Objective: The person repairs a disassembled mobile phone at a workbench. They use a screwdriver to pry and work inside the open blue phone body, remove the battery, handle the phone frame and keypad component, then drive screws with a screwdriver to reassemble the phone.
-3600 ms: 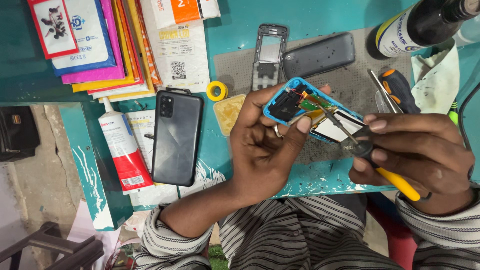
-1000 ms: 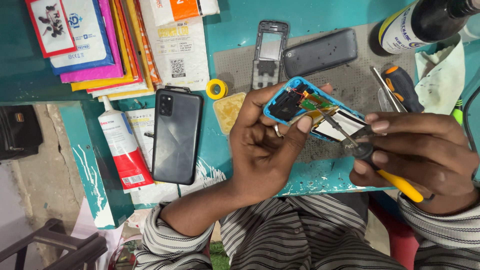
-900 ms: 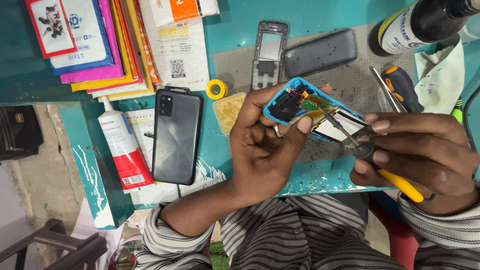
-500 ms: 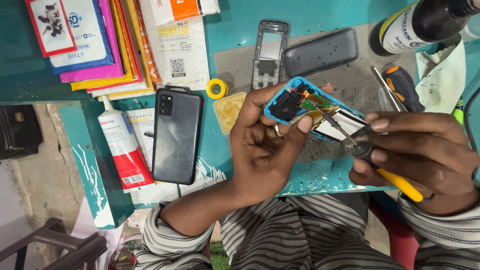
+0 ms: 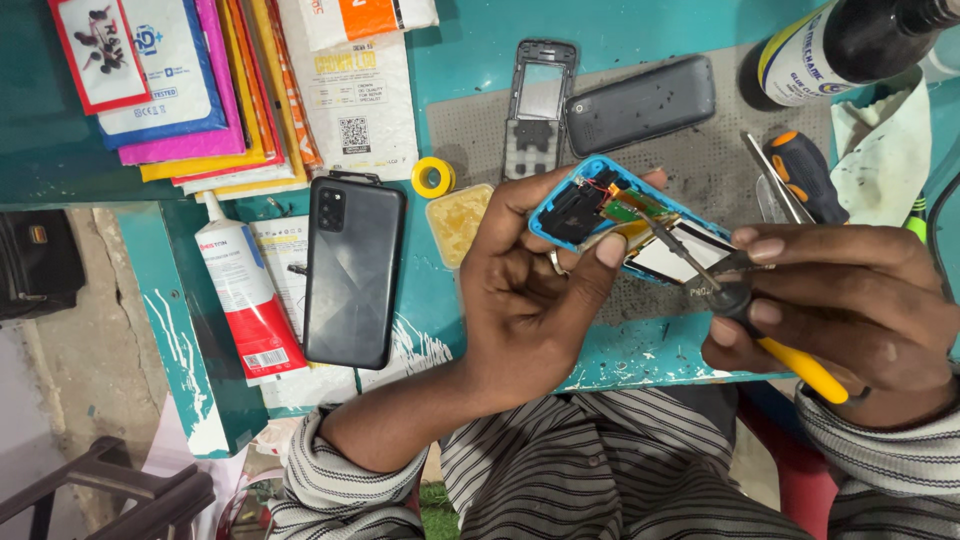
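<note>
My left hand [image 5: 530,290] grips a small opened phone with a blue frame [image 5: 610,215], its circuit board and screen part exposed, held above the table's near edge. In my right hand [image 5: 850,315] are yellow-handled cutters [image 5: 745,310], their metal tips reaching into the phone's inside near the board. A ring shows on a finger of the left hand.
On the teal table [image 5: 450,290] lie a dark smartphone [image 5: 352,270], a red-and-white glue tube [image 5: 245,295], a yellow tape roll [image 5: 433,177], a grey mat [image 5: 690,150] with a grey keypad phone [image 5: 640,103] and a bare frame [image 5: 540,105], an orange-handled screwdriver [image 5: 800,175], a black bottle [image 5: 850,40], and coloured packets [image 5: 200,90].
</note>
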Demonstrator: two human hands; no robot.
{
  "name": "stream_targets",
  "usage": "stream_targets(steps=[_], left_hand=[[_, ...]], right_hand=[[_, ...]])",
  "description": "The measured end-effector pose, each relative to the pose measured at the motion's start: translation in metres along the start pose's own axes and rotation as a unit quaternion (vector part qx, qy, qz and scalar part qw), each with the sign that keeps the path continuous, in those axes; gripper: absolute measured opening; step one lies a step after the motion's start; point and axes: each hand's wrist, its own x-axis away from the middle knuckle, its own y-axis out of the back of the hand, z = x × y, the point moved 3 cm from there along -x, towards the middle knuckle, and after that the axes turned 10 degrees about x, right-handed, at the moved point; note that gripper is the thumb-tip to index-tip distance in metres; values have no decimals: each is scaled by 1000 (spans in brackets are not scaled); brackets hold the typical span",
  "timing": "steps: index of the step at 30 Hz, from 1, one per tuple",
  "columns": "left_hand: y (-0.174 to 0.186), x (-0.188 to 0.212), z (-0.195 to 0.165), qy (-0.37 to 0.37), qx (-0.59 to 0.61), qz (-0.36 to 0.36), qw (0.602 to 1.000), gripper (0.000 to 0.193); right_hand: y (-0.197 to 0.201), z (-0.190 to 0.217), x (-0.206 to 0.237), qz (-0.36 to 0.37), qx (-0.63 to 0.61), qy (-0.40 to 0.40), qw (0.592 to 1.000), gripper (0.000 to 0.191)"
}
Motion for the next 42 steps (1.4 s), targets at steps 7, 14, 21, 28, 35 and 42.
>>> stream_targets(steps=[7,14,21,28,35,42], left_hand=[[0,0,0,1,-2,2,1000,29],[0,0,0,-1,-3,1,1000,28],[-1,1,0,2,-9,5,1000,29],[-1,1,-1,3,-8,4,1000,29],[-1,1,-1,0,-14,3,1000,29],[-2,1,-1,3,-9,-1,1000,29]], right_hand=[[1,4,-7,10,16,-8,1000,27],[3,3,-6,24,14,7,1000,29],[1,1,-3,17,13,0,1000,27],[4,3,-5,13,28,8,999,25],[2,1,-3,8,67,42,997,26],[1,-1,4,10,44,25,999,28]])
